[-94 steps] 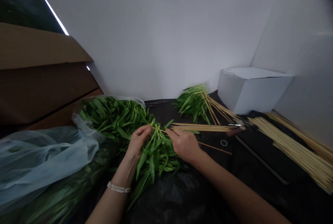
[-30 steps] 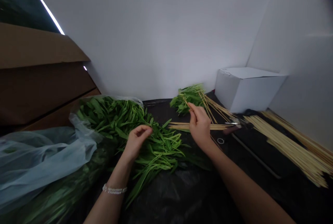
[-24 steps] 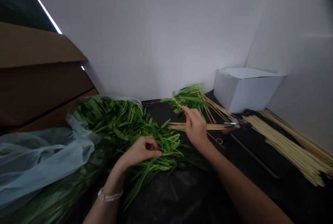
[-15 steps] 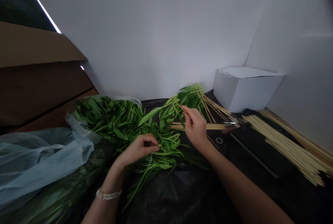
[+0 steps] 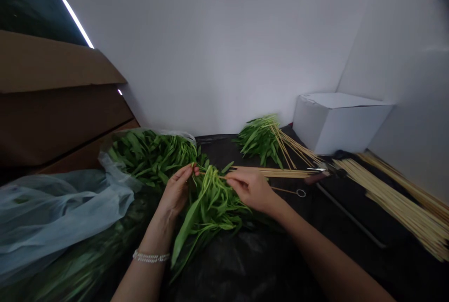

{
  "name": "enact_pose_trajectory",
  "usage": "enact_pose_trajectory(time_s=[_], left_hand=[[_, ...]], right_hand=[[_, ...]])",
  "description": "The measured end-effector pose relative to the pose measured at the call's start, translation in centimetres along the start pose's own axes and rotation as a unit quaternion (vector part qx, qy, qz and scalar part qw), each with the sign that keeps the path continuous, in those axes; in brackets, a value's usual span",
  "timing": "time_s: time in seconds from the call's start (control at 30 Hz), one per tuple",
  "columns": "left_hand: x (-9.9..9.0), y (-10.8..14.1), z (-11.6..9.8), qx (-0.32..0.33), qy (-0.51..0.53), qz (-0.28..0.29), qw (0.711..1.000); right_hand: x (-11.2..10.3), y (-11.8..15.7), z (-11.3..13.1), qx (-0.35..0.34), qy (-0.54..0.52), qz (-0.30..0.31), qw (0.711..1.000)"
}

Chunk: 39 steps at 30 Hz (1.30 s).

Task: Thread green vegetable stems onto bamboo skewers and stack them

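My right hand (image 5: 254,190) pinches a thin bamboo skewer (image 5: 222,177), its fingers closed. Leafy green stems (image 5: 210,185) hang from the skewer's left end, over loose greens on the black covering. Just left of it, my left hand (image 5: 178,187) has thumb and fingertips pressed together on a thin green stem (image 5: 197,171). Behind the right hand lie several bare skewers (image 5: 289,172). Farther back rests a bunch of greens (image 5: 257,138) with skewers sticking out to the right.
At left, more greens (image 5: 150,154) fill a clear plastic bag (image 5: 70,208) beside a cardboard box (image 5: 59,124). A metal ring (image 5: 300,193), a dark-handled tool (image 5: 315,176), a black flat object (image 5: 358,213) and many skewers (image 5: 396,199) lie at right. A white box (image 5: 351,126) stands behind.
My right hand has lowered and come left with the skewer and its greens. My left hand has risen towards the skewer's end, pinching a stem. The view has shifted slightly left.
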State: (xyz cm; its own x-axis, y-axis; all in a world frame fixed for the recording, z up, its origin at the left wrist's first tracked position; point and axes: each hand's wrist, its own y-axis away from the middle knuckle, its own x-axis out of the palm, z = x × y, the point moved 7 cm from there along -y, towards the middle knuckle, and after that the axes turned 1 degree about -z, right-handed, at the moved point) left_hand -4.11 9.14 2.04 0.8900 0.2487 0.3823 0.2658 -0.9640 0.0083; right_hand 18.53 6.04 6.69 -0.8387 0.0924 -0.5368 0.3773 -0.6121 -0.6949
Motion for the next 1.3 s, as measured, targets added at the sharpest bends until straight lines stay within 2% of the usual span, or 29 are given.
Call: enact_pose_trajectory(time_s=[0.1,0.23,0.77,1.3], left_hand=[[0.3,0.2,0.1,0.001,-0.001,0.009,1.0],[0.4,0.1,0.3,0.013,-0.009,0.01,1.0],[0.5,0.5,1.5,-0.013,-0.031,-0.004,0.999],[0.2,0.2,1.0,0.05,-0.091,-0.012,0.995]], right_hand=[[2.0,0.5,-0.4,0.02,0.055,0.06,0.996],[2.8,0.9,-1.1,0.047,0.102,0.058,0.992],[3.0,1.1,-0.9,0.061,0.151,0.069,0.984],[3.1,1.1,-1.3,0.082,0.165,0.082,0.979]])
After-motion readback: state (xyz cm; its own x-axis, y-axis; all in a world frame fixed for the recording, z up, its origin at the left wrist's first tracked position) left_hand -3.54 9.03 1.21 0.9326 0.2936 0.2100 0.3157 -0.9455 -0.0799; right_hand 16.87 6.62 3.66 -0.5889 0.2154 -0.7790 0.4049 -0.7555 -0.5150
